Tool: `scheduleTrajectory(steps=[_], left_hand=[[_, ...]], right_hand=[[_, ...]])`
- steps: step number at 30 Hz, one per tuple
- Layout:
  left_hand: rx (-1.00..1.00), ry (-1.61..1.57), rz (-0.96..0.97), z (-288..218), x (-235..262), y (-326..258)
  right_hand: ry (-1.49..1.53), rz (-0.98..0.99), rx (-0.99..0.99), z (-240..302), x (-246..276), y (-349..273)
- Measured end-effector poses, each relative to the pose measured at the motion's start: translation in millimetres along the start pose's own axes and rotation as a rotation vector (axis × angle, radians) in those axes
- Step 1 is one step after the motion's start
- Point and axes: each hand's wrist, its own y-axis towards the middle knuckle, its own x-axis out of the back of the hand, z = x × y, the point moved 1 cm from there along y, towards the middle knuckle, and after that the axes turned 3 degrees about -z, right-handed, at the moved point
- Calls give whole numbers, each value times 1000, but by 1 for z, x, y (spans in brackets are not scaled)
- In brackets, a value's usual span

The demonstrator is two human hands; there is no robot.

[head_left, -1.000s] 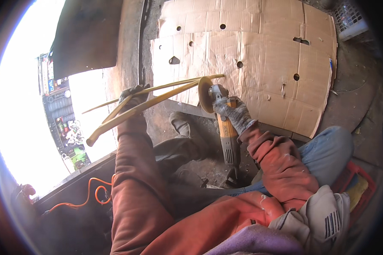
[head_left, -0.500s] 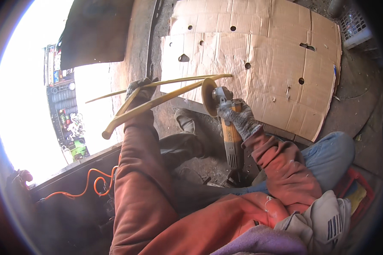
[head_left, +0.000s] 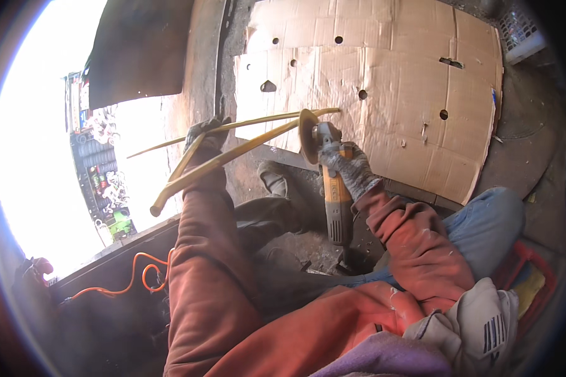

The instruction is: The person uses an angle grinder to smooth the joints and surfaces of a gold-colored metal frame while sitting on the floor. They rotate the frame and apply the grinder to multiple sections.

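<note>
My left hand (head_left: 205, 134), in a dark glove, is closed around a pale yellow forked piece (head_left: 233, 154) with long tapering prongs, held up in front of me. Gripped in my right hand (head_left: 349, 166), in a grey knit glove, is a yellow and grey angle grinder (head_left: 337, 204). Its round tan disc (head_left: 307, 136) stands edge-on at the forked piece, near where the prongs come together at the right. Whether the disc touches the piece or just overlaps it in view, I cannot tell.
Flattened cardboard (head_left: 396, 119) with cut holes covers the floor ahead. A pale plastic crate (head_left: 521, 34) stands far right, a red container (head_left: 527, 276) lower right. An orange hose (head_left: 116, 291) loops at the lower left. My shoe (head_left: 274, 178) rests below the forked piece.
The grinder and my right hand have shifted slightly left and up along the forked piece. My left hand keeps its hold, nearly still. The view has moved a little.
</note>
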Motion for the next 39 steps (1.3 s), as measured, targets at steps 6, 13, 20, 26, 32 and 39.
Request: scheduleTrajectory(steps=[6, 13, 20, 26, 32, 39], left_hand=[[-39, 13, 18, -8, 3, 1], [-128, 121, 88, -25, -13, 16], [-258, 404, 138, -61, -33, 56], [-499, 826, 142, -35, -100, 40], [-579, 1247, 101, -58, -87, 33], [-232, 355, 340, -55, -71, 22]], right_hand=[[137, 231, -3, -1, -32, -44], [-822, 612, 518, 14, -66, -82], [-456, 389, 69, 13, -34, -79], [-1001, 559, 651, 2, -35, -93], [-61, 337, -23, 3, -26, -76], [-351, 507, 281, -4, -61, -101]])
